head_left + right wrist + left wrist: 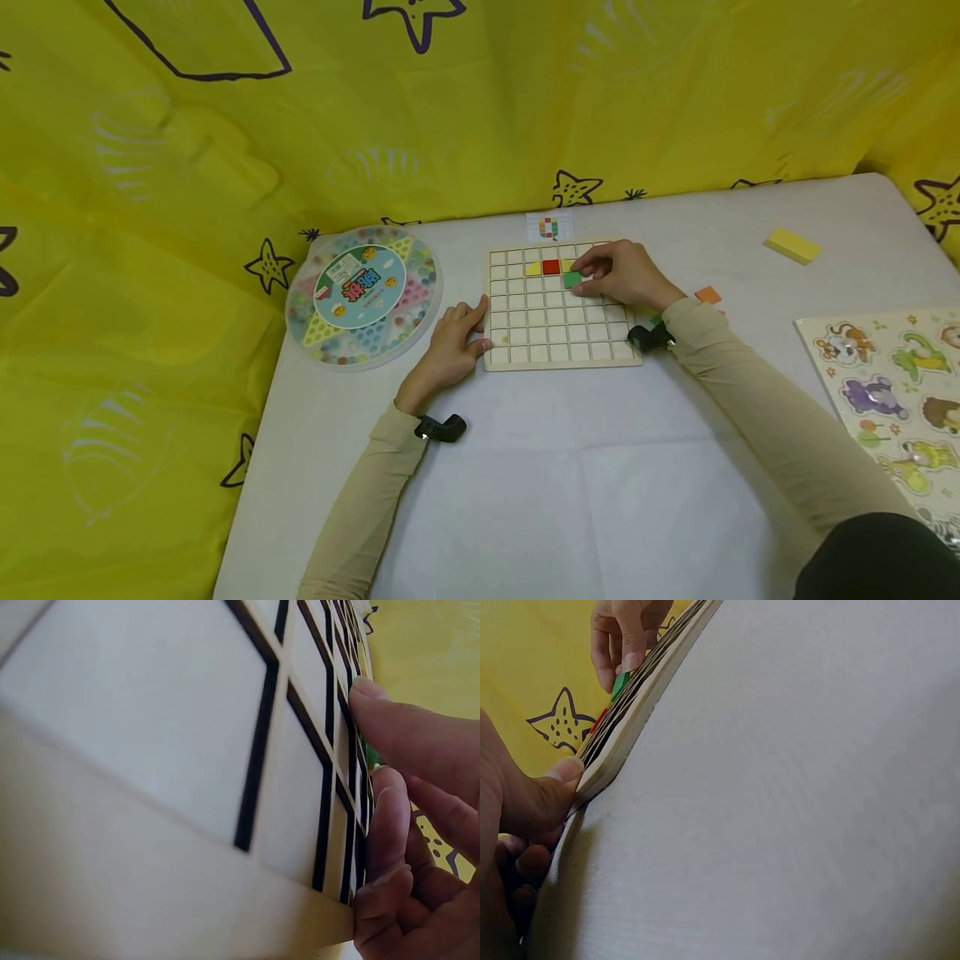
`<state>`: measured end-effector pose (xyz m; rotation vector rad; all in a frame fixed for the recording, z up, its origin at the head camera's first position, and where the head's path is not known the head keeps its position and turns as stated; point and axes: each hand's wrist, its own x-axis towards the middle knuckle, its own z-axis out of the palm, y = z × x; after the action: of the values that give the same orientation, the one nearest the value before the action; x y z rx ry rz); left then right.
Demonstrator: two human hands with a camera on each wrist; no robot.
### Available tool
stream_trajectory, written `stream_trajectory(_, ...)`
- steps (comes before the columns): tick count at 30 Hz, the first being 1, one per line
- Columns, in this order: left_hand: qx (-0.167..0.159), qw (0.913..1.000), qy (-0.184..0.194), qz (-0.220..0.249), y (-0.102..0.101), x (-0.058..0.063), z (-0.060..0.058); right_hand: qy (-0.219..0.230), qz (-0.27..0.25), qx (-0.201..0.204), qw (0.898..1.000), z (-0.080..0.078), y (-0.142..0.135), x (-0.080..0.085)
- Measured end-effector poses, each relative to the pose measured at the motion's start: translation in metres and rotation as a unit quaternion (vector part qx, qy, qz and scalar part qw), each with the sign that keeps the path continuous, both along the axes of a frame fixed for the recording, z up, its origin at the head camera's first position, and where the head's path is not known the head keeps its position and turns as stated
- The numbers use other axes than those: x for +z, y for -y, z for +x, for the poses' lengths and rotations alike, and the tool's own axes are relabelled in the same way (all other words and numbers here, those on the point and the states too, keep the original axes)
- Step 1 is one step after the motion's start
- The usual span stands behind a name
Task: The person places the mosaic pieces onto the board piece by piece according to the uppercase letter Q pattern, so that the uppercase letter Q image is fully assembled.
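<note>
A green tile (572,279) was pinched by the right hand (624,273) in the upper rows of the grid board (558,333), beside the red tile (551,267). The board's left edge was pressed by the left hand (452,346), thumb on the rim. The tile was judged light, stiff, best held by its edges.

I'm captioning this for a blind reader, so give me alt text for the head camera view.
A right hand sets a green tile on a white grid board beside red and yellow tiles, while the left hand steadies the board's edge on a white table.
</note>
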<state>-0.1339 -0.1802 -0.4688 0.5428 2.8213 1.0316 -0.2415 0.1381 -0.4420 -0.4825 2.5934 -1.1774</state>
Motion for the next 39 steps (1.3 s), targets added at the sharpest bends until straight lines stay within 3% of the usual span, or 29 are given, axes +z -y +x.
stream_trajectory(22, 0.004, 0.9999, 0.010, -0.002, -0.001, 0.006, 0.001, -0.005, 0.002, 0.004, 1.000, -0.002, 0.001, 0.000)
stream_trajectory(30, 0.004, 0.9999, 0.013, -0.001, -0.001, 0.003, 0.001, -0.006, 0.002, 0.003, 1.000, -0.001, 0.001, 0.000)
stream_trajectory(39, 0.004, 0.9999, 0.011, 0.001, -0.002, 0.005, 0.002, -0.001, -0.007, 0.014, 1.000, 0.004, -0.015, 0.009)
